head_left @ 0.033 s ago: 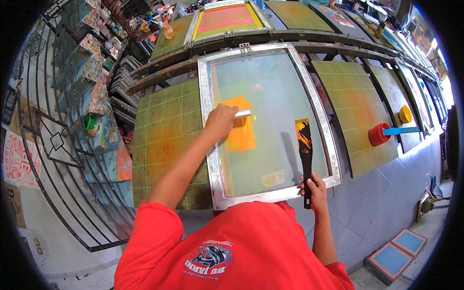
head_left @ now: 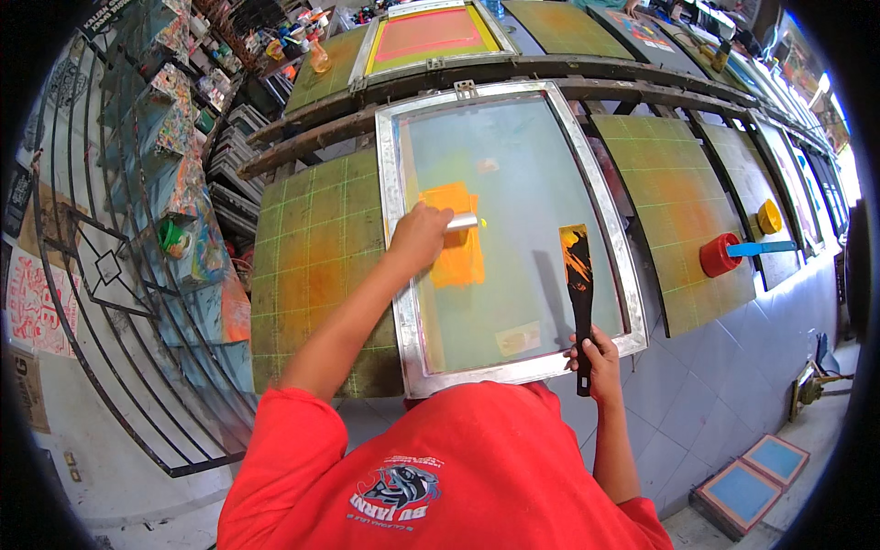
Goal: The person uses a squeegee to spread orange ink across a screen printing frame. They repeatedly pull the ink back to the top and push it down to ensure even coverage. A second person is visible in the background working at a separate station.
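Observation:
A silk-screen printing frame [head_left: 396,302] with silver metal edges lies before me, its mesh pale grey-blue. My left hand [head_left: 420,236] is closed round a squeegee with a silver handle [head_left: 464,222], over an orange ink patch [head_left: 458,266] on the mesh's left side. The squeegee's lower edge is hidden. My right hand [head_left: 598,359], at the near right corner of the frame, grips the handle of a black ink spatula [head_left: 581,302]. Orange ink smears its broad blade, which extends over the mesh.
Green gridded printing boards [head_left: 312,266] flank the frame. A red ink tub [head_left: 718,255] with a blue spatula [head_left: 761,248] and a yellow tub [head_left: 768,217] stand to the right. Beyond the dark rails [head_left: 642,92] lies another screen with pink ink [head_left: 426,38]. A black metal railing [head_left: 92,367] is at left.
My left hand and the squeegee have shifted slightly toward me across the orange patch. The right hand and the ink spatula have stayed in place.

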Motion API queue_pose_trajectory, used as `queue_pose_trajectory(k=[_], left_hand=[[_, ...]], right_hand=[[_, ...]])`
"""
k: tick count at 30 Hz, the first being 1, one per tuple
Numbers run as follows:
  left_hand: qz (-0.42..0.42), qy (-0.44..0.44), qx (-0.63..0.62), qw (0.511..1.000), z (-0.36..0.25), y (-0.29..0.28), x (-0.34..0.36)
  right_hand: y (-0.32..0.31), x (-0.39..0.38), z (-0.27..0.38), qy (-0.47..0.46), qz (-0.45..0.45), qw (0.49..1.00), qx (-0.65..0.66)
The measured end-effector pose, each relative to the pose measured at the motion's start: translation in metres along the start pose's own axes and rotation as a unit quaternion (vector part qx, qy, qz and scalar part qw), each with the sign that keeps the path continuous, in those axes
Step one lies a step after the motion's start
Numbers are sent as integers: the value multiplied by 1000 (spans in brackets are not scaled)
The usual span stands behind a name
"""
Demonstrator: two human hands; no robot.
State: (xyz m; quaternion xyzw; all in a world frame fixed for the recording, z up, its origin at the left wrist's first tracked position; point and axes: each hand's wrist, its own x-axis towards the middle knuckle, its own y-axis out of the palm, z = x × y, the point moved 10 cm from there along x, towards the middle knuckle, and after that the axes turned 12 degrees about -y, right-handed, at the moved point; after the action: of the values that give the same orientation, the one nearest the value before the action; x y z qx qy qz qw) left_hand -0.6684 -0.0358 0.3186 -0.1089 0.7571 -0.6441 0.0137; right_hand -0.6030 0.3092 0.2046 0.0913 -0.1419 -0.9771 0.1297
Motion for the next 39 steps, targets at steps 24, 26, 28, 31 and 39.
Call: queue_pose_trajectory(k=[24,26,28,31,39], left_hand=[[-65,-11,-48,997,11,-5,0],[-57,10,-41,997,1,-2,-28],[-17,3,-45,999,-11,4,-59],[-43,9,-74,996,-24,-2,-86],[-74,-34,-28,996,11,3,7]], right_hand=[[6,0,8,4,29,1000,-4],[5,-1,3,5,35,999,6],[4,-2,2,5,35,999,12],[5,0,3,1,31,999,9],[7,-2,6,10,21,1000,-3]])
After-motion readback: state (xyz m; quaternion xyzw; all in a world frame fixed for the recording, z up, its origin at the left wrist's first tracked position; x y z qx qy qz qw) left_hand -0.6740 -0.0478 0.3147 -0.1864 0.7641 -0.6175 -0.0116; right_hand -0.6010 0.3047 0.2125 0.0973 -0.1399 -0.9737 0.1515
